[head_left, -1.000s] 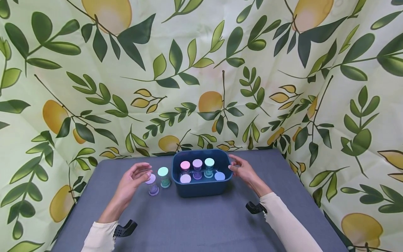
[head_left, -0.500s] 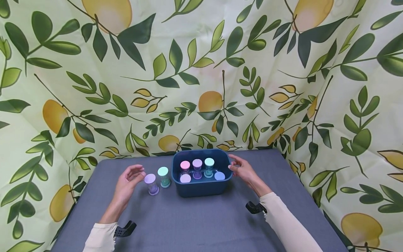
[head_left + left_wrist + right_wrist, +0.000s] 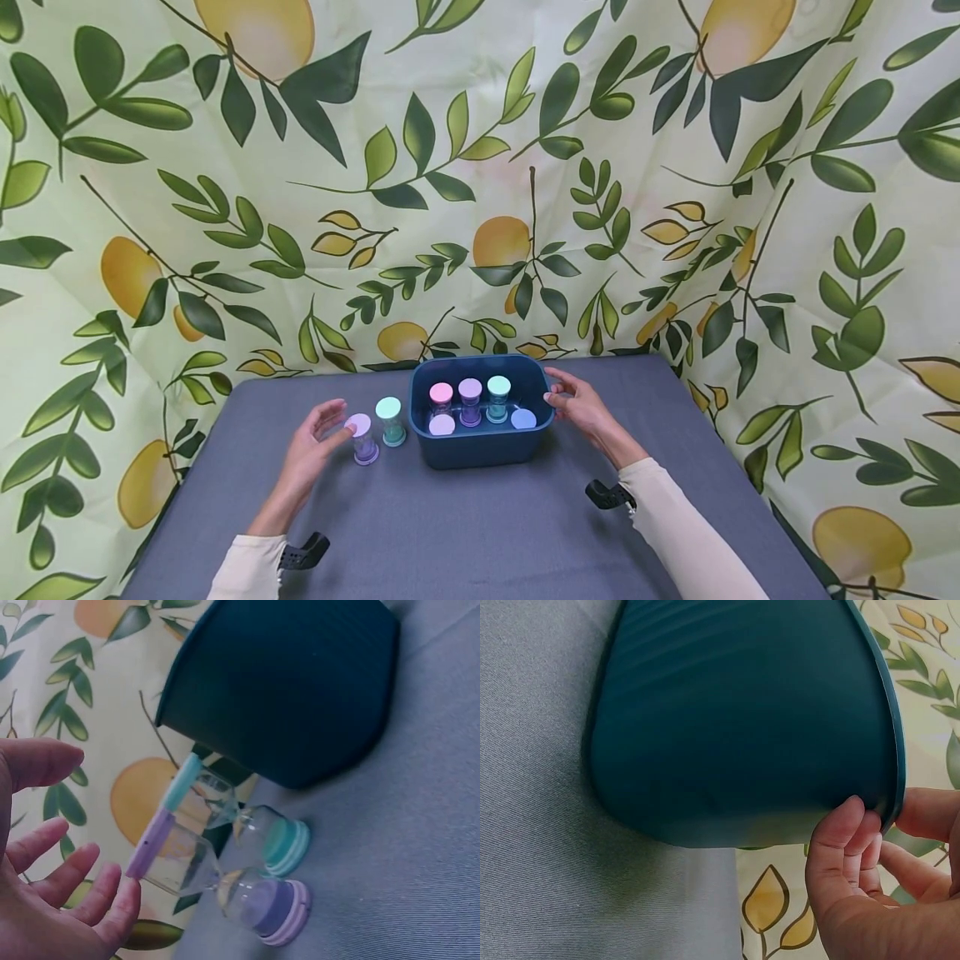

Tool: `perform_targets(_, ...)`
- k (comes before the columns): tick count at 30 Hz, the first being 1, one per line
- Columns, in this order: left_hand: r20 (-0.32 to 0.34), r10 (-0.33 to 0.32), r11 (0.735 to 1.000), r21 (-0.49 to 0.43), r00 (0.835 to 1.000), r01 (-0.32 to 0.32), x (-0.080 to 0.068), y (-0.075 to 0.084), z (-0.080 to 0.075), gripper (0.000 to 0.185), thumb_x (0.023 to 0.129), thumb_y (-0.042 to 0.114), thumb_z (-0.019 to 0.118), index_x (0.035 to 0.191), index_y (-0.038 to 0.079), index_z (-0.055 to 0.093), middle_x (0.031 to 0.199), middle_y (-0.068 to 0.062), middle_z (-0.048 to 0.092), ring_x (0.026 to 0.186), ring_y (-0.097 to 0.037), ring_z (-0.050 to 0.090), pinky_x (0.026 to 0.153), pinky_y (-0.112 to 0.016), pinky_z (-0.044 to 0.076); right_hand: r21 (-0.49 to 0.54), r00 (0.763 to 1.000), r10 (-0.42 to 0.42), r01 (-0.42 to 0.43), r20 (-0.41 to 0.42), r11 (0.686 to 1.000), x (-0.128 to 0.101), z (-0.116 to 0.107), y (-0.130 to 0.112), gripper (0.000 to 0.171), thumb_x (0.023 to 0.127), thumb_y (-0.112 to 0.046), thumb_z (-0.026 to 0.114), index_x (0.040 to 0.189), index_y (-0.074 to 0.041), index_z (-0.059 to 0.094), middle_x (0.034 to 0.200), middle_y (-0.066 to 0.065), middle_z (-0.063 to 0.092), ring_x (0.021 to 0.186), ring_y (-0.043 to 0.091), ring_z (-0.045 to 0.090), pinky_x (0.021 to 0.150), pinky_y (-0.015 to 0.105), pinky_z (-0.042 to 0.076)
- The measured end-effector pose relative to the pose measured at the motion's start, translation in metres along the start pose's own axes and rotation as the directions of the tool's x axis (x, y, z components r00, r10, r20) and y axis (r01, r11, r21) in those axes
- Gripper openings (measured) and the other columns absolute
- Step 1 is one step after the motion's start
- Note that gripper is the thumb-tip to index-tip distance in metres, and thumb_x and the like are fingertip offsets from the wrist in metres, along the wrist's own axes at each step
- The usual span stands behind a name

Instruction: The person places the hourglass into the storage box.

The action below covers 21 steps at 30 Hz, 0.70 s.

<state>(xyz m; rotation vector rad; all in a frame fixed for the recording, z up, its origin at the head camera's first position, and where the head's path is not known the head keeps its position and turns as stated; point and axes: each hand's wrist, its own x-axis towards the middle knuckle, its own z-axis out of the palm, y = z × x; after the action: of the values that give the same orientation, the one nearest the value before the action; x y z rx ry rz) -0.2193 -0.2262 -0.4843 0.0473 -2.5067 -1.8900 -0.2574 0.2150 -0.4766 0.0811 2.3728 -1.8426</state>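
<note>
Grey table [image 3: 480, 533]: right hand [image 3: 581, 410] pinches bin [image 3: 480, 450] rim, seemingly five sand timers [image 3: 470, 402] inside; left hand [image 3: 315, 442] open.

This looks like a staged recording booth rather than a lived-in room. A lemon-and-leaf printed cloth backdrop [image 3: 480, 167] hangs across the back and folds round both sides, closing off everything behind it. In front stands a small table [image 3: 480, 533] under plain grey cloth, and black camera mounts [image 3: 609, 495] sit strapped at the person's cream sleeves [image 3: 682, 542].
</note>
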Motion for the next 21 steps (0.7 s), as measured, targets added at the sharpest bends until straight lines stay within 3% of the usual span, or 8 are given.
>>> perform_targets(5, 0.014, -0.025, 0.999, 0.031, 1.000, 0.024, 0.000, -0.006, 0.003, 0.065, 0.092, 0.020, 0.069, 0.147, 0.006, 0.037, 0.152, -0.017, 0.042, 0.141, -0.031, 0.040, 0.111, -0.036, 0.038, -0.013, 1.000, -0.001, 0.001, -0.002, 1.000, 0.001, 0.000, 0.002, 0.054, 0.096, -0.009, 0.059, 0.147, -0.011, 0.043, 0.101, 0.005, 0.049, 0.079, 0.018, 0.052, 0.074, 0.035, 0.052)
perform_targets(8, 0.015, -0.024, 0.999, 0.030, 1.000, 0.024, 0.000, -0.010, 0.005, 0.065, 0.091, 0.018, 0.070, 0.146, 0.005, 0.037, 0.151, -0.018, 0.042, 0.141, -0.033, 0.039, 0.114, -0.049, 0.033, -0.009, 1.000, 0.008, -0.008, -0.008, 1.000, 0.000, 0.000, 0.002, 0.053, 0.096, -0.009, 0.059, 0.147, -0.013, 0.044, 0.101, 0.005, 0.049, 0.079, 0.018, 0.052, 0.077, 0.038, 0.052)
perform_targets(17, 0.030, -0.014, 0.999, 0.038, 0.999, 0.013, 0.004, -0.021, 0.010, 0.062, 0.090, 0.011, 0.070, 0.143, 0.003, 0.039, 0.148, -0.020, 0.044, 0.140, -0.037, 0.039, 0.114, -0.053, 0.033, -0.002, 1.000, 0.011, -0.011, -0.018, 1.000, -0.001, 0.002, 0.001, 0.054, 0.096, -0.008, 0.059, 0.147, -0.014, 0.044, 0.101, 0.006, 0.049, 0.081, 0.019, 0.053, 0.078, 0.040, 0.053)
perform_targets(21, 0.025, -0.017, 0.999, 0.048, 1.000, 0.016, 0.006, -0.024, 0.012, 0.061, 0.089, 0.011, 0.070, 0.142, 0.004, 0.041, 0.147, -0.019, 0.046, 0.138, -0.034, 0.042, 0.112, -0.047, 0.035, 0.009, 1.000, 0.011, -0.011, -0.017, 1.000, -0.001, 0.002, 0.001, 0.053, 0.096, -0.008, 0.059, 0.147, -0.014, 0.045, 0.101, 0.005, 0.048, 0.079, 0.019, 0.052, 0.078, 0.041, 0.052)
